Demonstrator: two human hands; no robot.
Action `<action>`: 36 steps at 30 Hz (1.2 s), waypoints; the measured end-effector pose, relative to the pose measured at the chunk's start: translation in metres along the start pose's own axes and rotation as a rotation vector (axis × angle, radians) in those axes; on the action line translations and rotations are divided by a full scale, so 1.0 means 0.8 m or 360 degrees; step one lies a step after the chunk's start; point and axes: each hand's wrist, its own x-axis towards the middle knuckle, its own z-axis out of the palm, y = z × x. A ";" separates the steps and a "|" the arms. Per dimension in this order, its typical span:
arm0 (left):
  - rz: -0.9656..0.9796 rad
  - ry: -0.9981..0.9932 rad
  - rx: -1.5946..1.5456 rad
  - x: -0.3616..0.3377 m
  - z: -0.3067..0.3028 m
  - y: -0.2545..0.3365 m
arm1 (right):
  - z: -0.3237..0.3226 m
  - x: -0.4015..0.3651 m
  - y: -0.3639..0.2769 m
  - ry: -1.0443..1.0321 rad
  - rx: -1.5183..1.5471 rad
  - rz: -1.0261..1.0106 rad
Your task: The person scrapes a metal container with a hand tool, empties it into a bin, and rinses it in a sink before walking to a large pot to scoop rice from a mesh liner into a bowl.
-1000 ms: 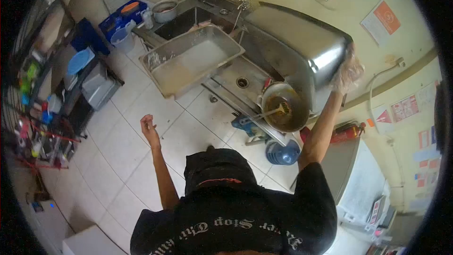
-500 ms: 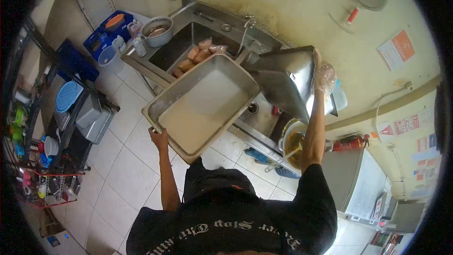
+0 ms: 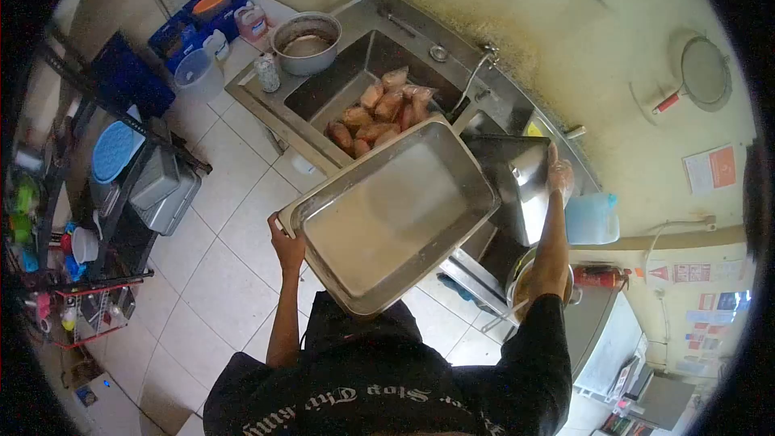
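Observation:
My left hand (image 3: pixel 289 247) grips the left corner of a large rectangular metal pan (image 3: pixel 395 210), which is tilted and has a pale, cloudy layer inside. In a clear plastic glove, my right hand (image 3: pixel 560 175) holds the upper right edge of a dark metal pan (image 3: pixel 521 186). That second pan is tipped over the right side of the sink, next to the first pan's right end. Behind the first pan, the left sink basin (image 3: pixel 323 101) holds several bags of orange-pink food (image 3: pixel 379 113).
A round metal pot (image 3: pixel 307 44) and a wrapped can (image 3: pixel 266 73) stand on the counter's left end. A pot with a ladle (image 3: pixel 525 278) is below my right forearm. Shelves (image 3: pixel 129 186) stand at left, a blue jug (image 3: pixel 592 218) at right.
The view has shifted, showing more of the bags in the basin. The dark pan has been lowered beside the first pan, and my right hand has come down with it.

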 end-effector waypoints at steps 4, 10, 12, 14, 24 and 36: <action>0.0233 -0.0081 0.0614 0.023 -0.010 0.009 | 0.094 0.007 0.031 0.0167 -0.0123 -0.0264; 0.0764 -0.0618 0.0934 0.113 0.064 0.048 | 0.061 -0.049 -0.049 0.0064 0.0191 -0.0155; 0.0927 -0.0941 0.0801 0.154 0.122 0.037 | 0.083 -0.065 -0.051 0.0652 0.0214 -0.0232; 0.1006 -0.1139 0.0733 0.178 0.171 0.052 | 0.072 -0.150 -0.068 0.1145 0.0410 -0.0082; 0.0776 -0.1566 0.0554 0.271 0.168 0.062 | 0.093 -0.475 -0.231 -0.0550 0.1688 0.0730; 0.0784 -0.1447 0.0498 0.450 0.242 0.123 | 0.145 -0.282 -0.365 -0.0032 0.1770 0.0565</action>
